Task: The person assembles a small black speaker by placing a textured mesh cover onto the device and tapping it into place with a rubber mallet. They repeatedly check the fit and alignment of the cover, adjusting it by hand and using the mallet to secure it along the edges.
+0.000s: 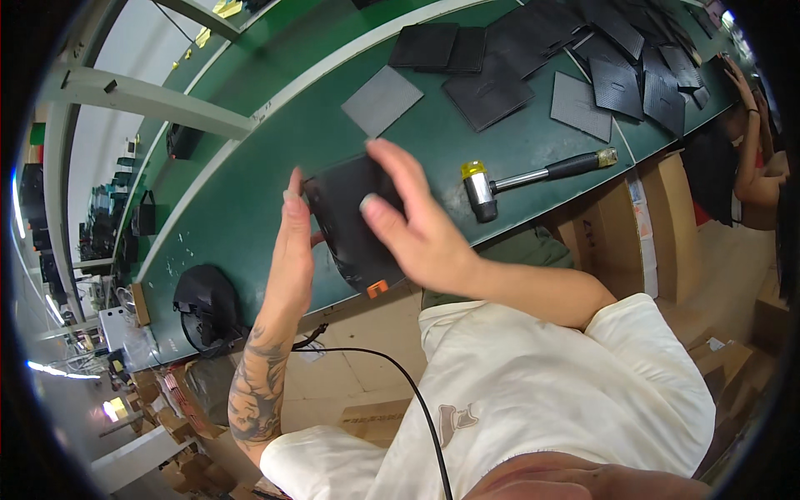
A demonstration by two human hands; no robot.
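Note:
Between my two hands is a black, folded, leather-like piece (346, 221), wallet-shaped, raised over the front edge of the table. A small orange tag (377, 288) shows at its lower end. My left hand (294, 237) presses along its left edge with fingers nearly straight; part of that hand is hidden behind the piece. My right hand (421, 229) grips it from the right, thumb across its face and fingers at the upper edge. Both hands are slightly blurred. To their right lies a mallet (521, 177) with a yellow face, a black face and a black grip.
Many flat black pieces (487, 90) lie across the far right of the green table (275, 142). A grey flat piece (382, 100) lies nearer. At left sits a black bag-like thing (206, 308). A black cable (400, 371) runs before me. Another person's arm (750, 158) shows at far right.

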